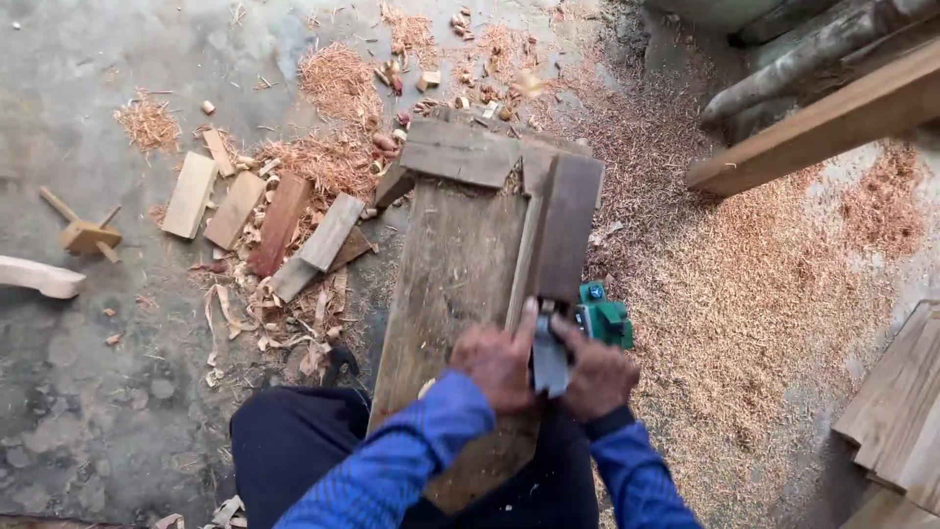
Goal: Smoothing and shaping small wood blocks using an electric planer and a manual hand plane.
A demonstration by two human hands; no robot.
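Grey concrete floor (88,372) fills the head view, strewn with reddish wood shavings (744,294) that lie thickest across the right half and in smaller heaps at the upper middle. Short offcut boards (235,211) lie scattered at the left of centre among curled chips, and a small wooden peg-like piece (86,235) sits by itself at the far left. Long timbers (832,122) slant in from the upper right corner, and stacked planks (896,411) show at the lower right edge.

At the middle of the frame a weathered wooden workbench (450,284) runs from the person's lap up toward the top, with a crosspiece nailed near its far end. A darker plank (566,230) lies lengthwise along the bench's right edge, touching it.

At the near end of that plank, both hands close on a grey metal tool (549,364). The left hand (499,364) is clenched against its left side, thumb stretched up along the wood. The right hand (599,377) is wrapped around its right side; the two hands almost meet over the tool. What kind of blade it carries cannot be told.

Just beside the right hand, on the bench's right edge, stands a green power tool (605,318), partly hidden by the fingers. Blue sleeves (392,470) and dark trousers fill the bottom of the frame.
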